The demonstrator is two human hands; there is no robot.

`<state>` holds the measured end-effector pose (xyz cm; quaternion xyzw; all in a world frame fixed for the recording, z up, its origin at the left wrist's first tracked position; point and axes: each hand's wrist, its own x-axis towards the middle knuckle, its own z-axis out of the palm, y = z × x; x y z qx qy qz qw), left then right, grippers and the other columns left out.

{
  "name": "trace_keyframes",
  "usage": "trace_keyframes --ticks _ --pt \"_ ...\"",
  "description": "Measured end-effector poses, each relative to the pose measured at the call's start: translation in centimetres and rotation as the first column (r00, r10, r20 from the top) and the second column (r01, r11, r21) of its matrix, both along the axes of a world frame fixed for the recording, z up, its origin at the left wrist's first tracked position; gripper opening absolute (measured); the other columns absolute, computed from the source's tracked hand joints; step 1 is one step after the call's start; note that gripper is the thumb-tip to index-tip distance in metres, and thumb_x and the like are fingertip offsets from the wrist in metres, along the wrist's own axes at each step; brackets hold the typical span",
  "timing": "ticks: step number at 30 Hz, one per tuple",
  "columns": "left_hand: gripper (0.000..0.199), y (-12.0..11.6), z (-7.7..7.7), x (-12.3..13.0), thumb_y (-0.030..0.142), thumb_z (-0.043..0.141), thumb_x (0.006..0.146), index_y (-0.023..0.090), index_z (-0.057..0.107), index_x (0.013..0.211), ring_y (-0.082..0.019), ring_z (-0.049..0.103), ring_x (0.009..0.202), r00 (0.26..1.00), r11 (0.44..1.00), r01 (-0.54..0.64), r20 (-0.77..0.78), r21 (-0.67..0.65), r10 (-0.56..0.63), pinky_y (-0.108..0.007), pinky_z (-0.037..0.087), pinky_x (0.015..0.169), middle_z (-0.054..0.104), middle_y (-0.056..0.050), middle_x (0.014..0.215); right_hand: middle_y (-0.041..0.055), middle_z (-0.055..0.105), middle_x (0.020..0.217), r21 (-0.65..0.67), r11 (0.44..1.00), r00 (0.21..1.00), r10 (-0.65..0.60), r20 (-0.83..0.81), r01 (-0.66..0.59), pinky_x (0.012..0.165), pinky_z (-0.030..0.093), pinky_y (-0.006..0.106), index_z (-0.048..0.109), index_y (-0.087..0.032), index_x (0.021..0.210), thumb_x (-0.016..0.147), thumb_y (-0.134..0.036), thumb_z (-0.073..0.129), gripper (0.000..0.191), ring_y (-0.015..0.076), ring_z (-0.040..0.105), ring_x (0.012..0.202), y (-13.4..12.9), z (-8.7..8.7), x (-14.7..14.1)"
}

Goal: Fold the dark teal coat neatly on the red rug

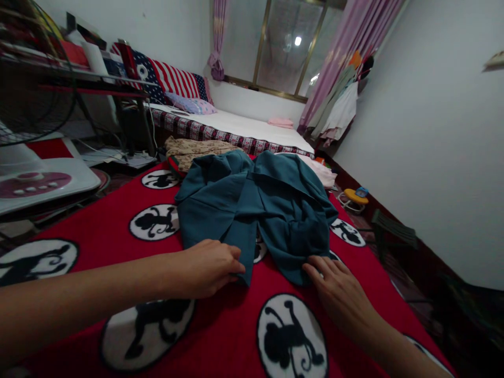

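A dark teal garment point(255, 205) lies spread and wrinkled on a red blanket point(220, 325) with white ovals and black monkey figures. Its two lower parts point towards me, with a gap between them. My left hand point(210, 268) is closed on the lower edge of the left part, thumb and fingers pressed together. At the lower edge of the right part, my right hand point(334, 283) has its fingers bent and touching the cloth; the fingertips are partly hidden in it.
Behind the garment lie a tan patterned cloth point(200, 149) and a pale pink cloth point(321, 170). Farther back is a bed point(244, 126) beneath a window. A cluttered desk point(94, 86) stands left; a yellow stool point(354, 197) and a dark folding stool point(394, 228) are right.
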<state>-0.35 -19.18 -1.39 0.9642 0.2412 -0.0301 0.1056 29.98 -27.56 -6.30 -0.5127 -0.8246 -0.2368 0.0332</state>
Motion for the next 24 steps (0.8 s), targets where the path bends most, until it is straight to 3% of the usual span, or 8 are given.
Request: trace_keyframes --ticks 5,7,9,12,14,19,21,24 --pt "0.025 0.8 0.3 -0.5 0.023 0.049 0.091 0.022 0.073 0.100 -0.017 0.067 0.082 0.917 0.956 -0.034 0.371 -0.292 0.146 -0.022 0.047 0.071 0.073 -0.002 0.088 0.0077 0.067 0.099 0.007 0.994 0.980 0.111 -0.163 -0.112 0.079 0.044 0.035 0.062 -0.017 0.085 0.085 -0.005 0.051 0.017 0.0218 0.060 0.089 1.3 0.6 0.4" --pt "0.027 1.7 1.5 -1.0 0.034 0.052 0.092 0.020 0.073 0.100 -0.017 0.066 0.077 0.735 0.883 -0.100 0.564 -0.459 0.377 -0.022 0.048 0.067 0.073 -0.002 0.085 0.0088 0.067 0.102 0.016 0.989 0.946 0.146 -0.291 -0.148 0.080 0.044 0.035 0.060 -0.017 0.085 0.087 -0.009 0.049 0.014 0.0210 0.060 0.090 1.2 1.8 -0.7" --pt "0.035 2.5 3.2 -1.4 0.045 0.058 0.087 0.018 0.072 0.104 -0.017 0.065 0.071 0.445 0.793 -0.122 0.681 -0.597 0.582 -0.022 0.049 0.061 0.073 -0.003 0.084 0.0092 0.067 0.101 0.018 0.983 0.899 0.174 -0.402 -0.183 0.078 0.044 0.033 0.059 -0.017 0.089 0.090 -0.012 0.048 0.012 0.0196 0.061 0.089 0.8 3.1 -2.3" --pt "0.042 2.8 5.1 -1.3 0.049 0.062 0.084 0.017 0.069 0.112 -0.017 0.064 0.068 0.158 0.753 -0.072 0.738 -0.654 0.656 -0.024 0.051 0.060 0.073 -0.004 0.085 0.0069 0.068 0.091 -0.025 0.971 0.855 0.199 -0.479 -0.239 0.074 0.043 0.030 0.059 -0.017 0.092 0.091 -0.013 0.045 0.014 0.0173 0.062 0.082 0.3 4.2 -5.0" --pt "0.039 2.1 5.0 -0.7 0.046 0.059 0.087 0.018 0.069 0.113 -0.017 0.065 0.072 0.219 0.794 -0.097 0.766 -0.600 0.605 -0.024 0.051 0.062 0.073 -0.004 0.088 0.0052 0.067 0.082 -0.065 0.961 0.850 0.207 -0.484 -0.271 0.070 0.041 0.028 0.059 -0.018 0.090 0.092 -0.013 0.044 0.016 0.0162 0.061 0.076 -0.1 3.7 -6.6" --pt "0.024 -1.8 0.6 1.3 0.026 0.049 0.092 0.022 0.071 0.100 -0.017 0.068 0.077 0.882 0.952 -0.011 0.446 -0.306 0.154 -0.023 0.048 0.066 0.073 -0.002 0.083 0.0019 0.066 0.075 -0.213 0.926 0.887 0.205 -0.413 -0.313 0.061 0.038 0.027 0.059 -0.019 0.082 0.089 -0.012 0.048 0.015 0.0150 0.058 0.066 -1.2 1.1 -8.1" --pt "0.018 -3.2 -0.5 1.6 0.023 0.054 0.088 0.022 0.070 0.095 -0.019 0.068 0.078 0.977 0.978 0.047 0.215 -0.206 -0.001 -0.025 0.047 0.064 0.073 -0.003 0.084 0.0009 0.066 0.073 -0.285 0.899 0.893 0.203 -0.402 -0.333 0.060 0.038 0.026 0.060 -0.020 0.079 0.089 -0.017 0.051 0.014 0.0150 0.058 0.066 -1.7 0.9 -7.8" --pt "0.022 -3.9 0.0 2.0 0.038 0.057 0.087 0.022 0.069 0.079 -0.021 0.068 0.071 0.996 0.993 0.061 0.067 -0.104 -0.054 -0.028 0.042 0.057 0.072 -0.005 0.075 0.0009 0.067 0.075 -0.316 0.899 0.881 0.138 -0.453 -0.304 0.062 0.041 0.025 0.063 -0.021 0.080 0.094 -0.023 0.049 0.020 0.0132 0.059 0.067 -1.6 1.8 -6.7"
